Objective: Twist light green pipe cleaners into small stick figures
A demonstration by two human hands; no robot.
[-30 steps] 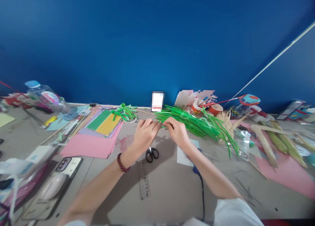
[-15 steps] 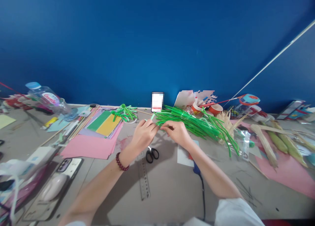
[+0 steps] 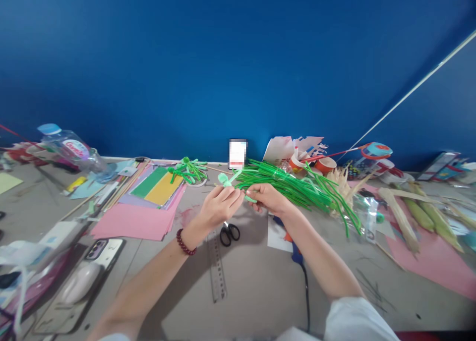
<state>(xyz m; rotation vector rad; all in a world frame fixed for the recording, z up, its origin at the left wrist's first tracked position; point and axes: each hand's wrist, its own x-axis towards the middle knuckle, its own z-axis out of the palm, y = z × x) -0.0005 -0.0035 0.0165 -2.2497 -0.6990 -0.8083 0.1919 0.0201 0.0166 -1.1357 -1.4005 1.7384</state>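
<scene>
Light green pipe cleaner (image 3: pixel 226 179), bent into small loops, sticks up beyond the closed fingers of my left hand (image 3: pixel 220 205). My right hand (image 3: pixel 268 199) pinches a light green end of pipe cleaner just to the right; whether both ends belong to one piece is hidden by my fingers. A bundle of green pipe cleaners (image 3: pixel 293 186) lies behind and to the right of my hands. Below them are black-handled scissors (image 3: pixel 229 235), their blades partly covered by my left hand, and a clear ruler (image 3: pixel 217 271).
Bent green pipe cleaners (image 3: pixel 189 170) are heaped at the back left, beside coloured sheets (image 3: pixel 137 222). A blue glue gun (image 3: pixel 296 254) with a cord lies under my right forearm. A phone (image 3: pixel 238 153) leans against the wall. Corn husks (image 3: pixel 401 217) lie at the right.
My hands have turned and moved slightly apart. The looped light green part now shows above my left hand, and a light green end shows in my right fingers.
</scene>
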